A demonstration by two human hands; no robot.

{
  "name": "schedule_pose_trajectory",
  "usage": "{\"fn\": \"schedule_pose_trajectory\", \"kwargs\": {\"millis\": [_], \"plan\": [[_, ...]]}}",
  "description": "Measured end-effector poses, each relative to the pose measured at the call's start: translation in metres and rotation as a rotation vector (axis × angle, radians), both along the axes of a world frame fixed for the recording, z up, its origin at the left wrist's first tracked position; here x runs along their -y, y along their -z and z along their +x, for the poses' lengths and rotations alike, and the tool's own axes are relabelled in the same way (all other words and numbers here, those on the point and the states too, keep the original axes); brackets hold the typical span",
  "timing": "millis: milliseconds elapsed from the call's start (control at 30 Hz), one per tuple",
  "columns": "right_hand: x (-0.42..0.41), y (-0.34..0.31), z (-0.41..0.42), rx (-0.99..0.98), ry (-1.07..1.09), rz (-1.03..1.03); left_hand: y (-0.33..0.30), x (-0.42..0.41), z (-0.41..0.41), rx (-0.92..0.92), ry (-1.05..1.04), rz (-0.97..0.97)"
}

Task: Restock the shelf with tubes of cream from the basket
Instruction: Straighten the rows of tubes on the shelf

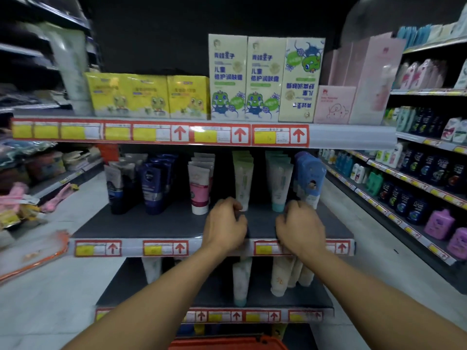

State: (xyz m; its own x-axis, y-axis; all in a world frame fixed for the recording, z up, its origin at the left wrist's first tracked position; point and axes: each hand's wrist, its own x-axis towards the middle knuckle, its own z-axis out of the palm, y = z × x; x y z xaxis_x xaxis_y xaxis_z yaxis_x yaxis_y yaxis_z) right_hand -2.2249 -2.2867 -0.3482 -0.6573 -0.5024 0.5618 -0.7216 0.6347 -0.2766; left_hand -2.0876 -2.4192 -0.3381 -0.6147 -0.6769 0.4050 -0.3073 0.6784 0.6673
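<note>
Shelves [161,224] at three levels face the person, with both hands over the middle one and the basket [227,343] at the bottom edge.

Top level carries three yellow boxes [149,96], three tall green-and-white boxes [265,79] and pink boxes [353,79]. Middle level holds six rows of tubes [242,180]: two dark, one white-and-pink, two pale green, one blue at the far right. Lowest level shows a few pale tubes, count unclear. Left hand [225,227] and right hand [300,227] hang with fingers curled just before the pale green rows; whether either has hold of anything, I cannot tell. Only the basket's red rim shows, its contents hidden.
</note>
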Motion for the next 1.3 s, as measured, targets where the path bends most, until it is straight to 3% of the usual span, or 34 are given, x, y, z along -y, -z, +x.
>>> {"fn": "schedule_pose_trajectory", "kwargs": {"millis": [467, 600, 767, 967, 1133, 1300], "plan": [[0.129, -0.01, 0.139, 0.007, -0.316, 0.04, -0.013, 0.1, 0.134, -0.08, -0.299, 0.037], [0.168, -0.008, 0.168, 0.125, -0.362, -0.007, -0.004, 0.13, 0.16, -0.079, -0.339, 0.06], [0.211, -0.009, 0.187, 0.278, -0.329, -0.016, -0.002, 0.17, 0.181, -0.089, -0.391, 0.059], [0.25, -0.013, 0.185, 0.362, -0.23, 0.116, -0.011, 0.214, 0.183, -0.132, -0.488, 0.054], [0.27, -0.009, 0.177, 0.307, -0.16, 0.148, -0.002, 0.243, 0.173, -0.041, -0.423, 0.241], [0.276, 0.0, 0.164, 0.307, -0.18, 0.076, 0.014, 0.258, 0.166, 0.087, -0.399, 0.195]]}}
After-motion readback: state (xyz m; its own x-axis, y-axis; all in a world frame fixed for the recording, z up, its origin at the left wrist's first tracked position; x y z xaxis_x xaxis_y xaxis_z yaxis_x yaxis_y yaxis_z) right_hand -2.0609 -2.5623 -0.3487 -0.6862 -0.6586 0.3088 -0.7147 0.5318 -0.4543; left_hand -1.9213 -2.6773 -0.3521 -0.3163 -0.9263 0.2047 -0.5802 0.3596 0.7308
